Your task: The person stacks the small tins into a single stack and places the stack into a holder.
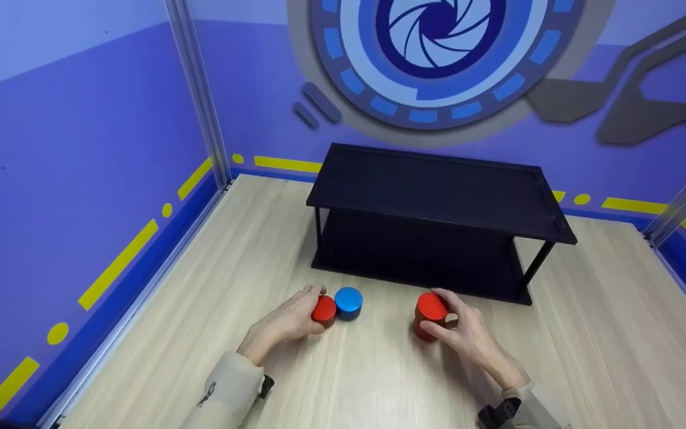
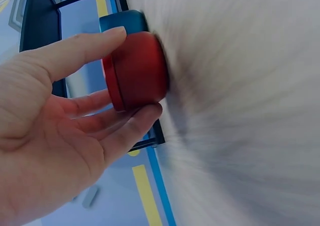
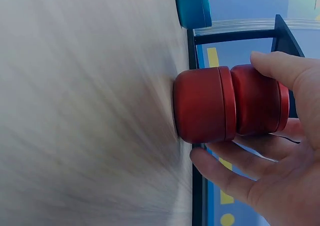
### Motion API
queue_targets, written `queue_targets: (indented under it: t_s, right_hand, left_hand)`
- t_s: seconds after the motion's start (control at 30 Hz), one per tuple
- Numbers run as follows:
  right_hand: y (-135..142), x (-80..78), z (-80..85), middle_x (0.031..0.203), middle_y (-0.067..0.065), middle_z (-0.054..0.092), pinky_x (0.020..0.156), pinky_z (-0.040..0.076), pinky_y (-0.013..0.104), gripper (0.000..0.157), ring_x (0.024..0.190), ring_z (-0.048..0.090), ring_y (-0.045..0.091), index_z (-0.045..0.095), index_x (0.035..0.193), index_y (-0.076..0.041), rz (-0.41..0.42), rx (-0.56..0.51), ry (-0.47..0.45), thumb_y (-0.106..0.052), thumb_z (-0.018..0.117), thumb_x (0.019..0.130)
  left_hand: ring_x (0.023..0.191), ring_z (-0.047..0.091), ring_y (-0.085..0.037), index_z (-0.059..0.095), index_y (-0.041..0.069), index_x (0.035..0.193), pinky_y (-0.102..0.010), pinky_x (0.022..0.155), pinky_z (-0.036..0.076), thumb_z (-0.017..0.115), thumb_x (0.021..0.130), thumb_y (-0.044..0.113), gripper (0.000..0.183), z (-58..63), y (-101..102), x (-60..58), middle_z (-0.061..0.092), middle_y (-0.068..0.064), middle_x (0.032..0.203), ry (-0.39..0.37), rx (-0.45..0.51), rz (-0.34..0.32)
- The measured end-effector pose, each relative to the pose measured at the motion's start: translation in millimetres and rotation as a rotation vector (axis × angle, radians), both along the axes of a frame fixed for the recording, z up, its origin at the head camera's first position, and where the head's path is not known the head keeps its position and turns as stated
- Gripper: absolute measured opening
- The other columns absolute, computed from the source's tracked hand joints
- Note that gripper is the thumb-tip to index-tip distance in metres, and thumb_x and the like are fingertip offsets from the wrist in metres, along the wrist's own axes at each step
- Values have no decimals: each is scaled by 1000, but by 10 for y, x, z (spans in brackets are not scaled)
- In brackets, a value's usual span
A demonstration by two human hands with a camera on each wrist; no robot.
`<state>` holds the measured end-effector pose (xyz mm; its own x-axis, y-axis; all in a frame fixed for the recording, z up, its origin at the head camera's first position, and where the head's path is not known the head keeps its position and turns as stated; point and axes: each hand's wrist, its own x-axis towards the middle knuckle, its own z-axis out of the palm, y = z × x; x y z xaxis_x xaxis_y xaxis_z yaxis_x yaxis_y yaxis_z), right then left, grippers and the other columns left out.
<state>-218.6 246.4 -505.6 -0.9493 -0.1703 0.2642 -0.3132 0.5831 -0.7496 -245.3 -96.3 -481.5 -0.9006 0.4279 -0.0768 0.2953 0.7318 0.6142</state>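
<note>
My left hand [image 1: 288, 317] grips a small red lidded tin [image 1: 324, 311] standing on the table, thumb on one side and fingers on the other. Right beside that tin, on its right, is a blue tin [image 1: 349, 302] of similar shape. Farther right, two more red tins are stacked. My right hand [image 1: 469, 335] holds the upper red tin [image 3: 257, 99] between thumb and fingers. Beneath it, the lower red tin [image 3: 202, 105] rests on the table, with a fingertip close to its side. The two stacked tins appear to touch.
A black two-level shelf [image 1: 438, 185] stands behind the tins, its lower board [image 1: 414, 244] near the tabletop. Pale wood-grain table [image 1: 367, 381] spreads around the hands. Blue printed walls [image 1: 81, 149] enclose the left side and back.
</note>
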Motion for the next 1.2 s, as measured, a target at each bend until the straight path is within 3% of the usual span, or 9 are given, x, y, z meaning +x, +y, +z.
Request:
queue_targets:
  t_s: [0.23,0.5,0.77,1.2]
  right_hand:
    - [15,-2,-25,113,11,70,70,58,31,66,96,68,24,54,132,-10,-10,25,16,-18,84,73]
    - [23,-22,-29,114,6,71,70,56,30,70,94,65,11,56,132,-8,-33,28,5,-18,86,70]
    - [28,-17,-29,114,5,71,76,54,31,71,95,63,8,57,132,-10,-48,27,2,-19,87,69]
    - [43,-30,-44,116,4,70,84,52,35,71,103,64,16,55,133,-11,-51,17,-49,-21,86,70]
  left_hand:
    - [109,55,-26,45,3,130,-45,95,46,76,75,1,63,-45,-40,-44,56,-12,121,-42,64,15]
    - [97,55,-21,48,6,122,-37,85,48,73,73,-1,56,-56,-86,-77,60,-9,110,-35,104,-8]
    - [96,57,-22,51,3,117,-38,84,49,75,72,-2,51,-45,-103,-82,61,-11,108,21,122,-17]
    - [104,57,-25,50,4,124,-42,91,49,78,75,5,57,158,-87,-72,60,-13,117,1,131,22]
